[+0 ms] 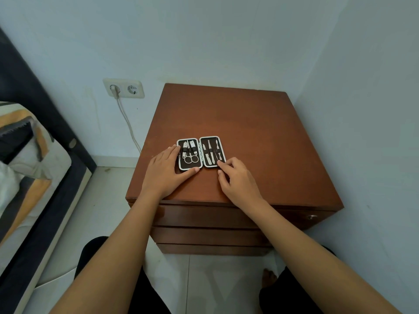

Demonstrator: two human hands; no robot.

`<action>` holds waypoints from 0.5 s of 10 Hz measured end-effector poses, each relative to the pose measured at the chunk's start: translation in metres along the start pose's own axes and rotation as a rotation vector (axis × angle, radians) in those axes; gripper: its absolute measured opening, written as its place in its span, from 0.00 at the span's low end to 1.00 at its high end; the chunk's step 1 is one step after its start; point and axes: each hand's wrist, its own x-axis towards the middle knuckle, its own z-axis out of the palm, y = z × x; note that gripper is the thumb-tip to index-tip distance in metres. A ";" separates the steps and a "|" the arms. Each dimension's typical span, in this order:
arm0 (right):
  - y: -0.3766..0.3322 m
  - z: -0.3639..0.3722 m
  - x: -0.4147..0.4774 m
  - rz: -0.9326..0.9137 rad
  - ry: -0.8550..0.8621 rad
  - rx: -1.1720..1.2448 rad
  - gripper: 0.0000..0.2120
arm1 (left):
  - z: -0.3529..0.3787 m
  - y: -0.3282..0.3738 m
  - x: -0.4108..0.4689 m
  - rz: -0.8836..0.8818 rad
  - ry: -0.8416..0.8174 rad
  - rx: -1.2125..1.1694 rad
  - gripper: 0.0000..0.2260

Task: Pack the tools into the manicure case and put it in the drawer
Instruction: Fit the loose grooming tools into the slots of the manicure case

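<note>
Left grip [166, 172] lies flat and spread, palm down, fingers against the left edge and thumb along the near edge of the manicure case [201, 153], not closed on it. Right grip [238, 177] loosely curled, fingertips touching the case's near right corner. Case lies open flat on the brown surface [260, 132], tools [190, 152] strapped in both halves. Drawers [204, 217] below it are closed.

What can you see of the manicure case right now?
The manicure case lies open flat on the wooden nightstand, two hinged halves side by side, dark lining, pale rim. Metal tools sit under elastic straps in both halves, scissors in the left. The left hand steadies its left edge; the right hand touches the lower right corner.
</note>
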 end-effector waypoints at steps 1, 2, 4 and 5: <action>-0.002 0.002 0.003 0.005 -0.018 -0.067 0.15 | 0.000 0.000 0.000 -0.001 -0.006 -0.003 0.38; -0.005 0.002 0.007 -0.001 -0.063 -0.147 0.16 | 0.000 0.000 0.000 -0.001 -0.007 -0.004 0.39; -0.008 0.003 0.016 0.021 -0.131 -0.255 0.18 | 0.000 0.001 0.000 0.003 -0.003 -0.010 0.38; -0.008 0.005 0.017 0.041 -0.146 -0.287 0.21 | 0.000 0.000 0.000 -0.002 -0.010 -0.012 0.39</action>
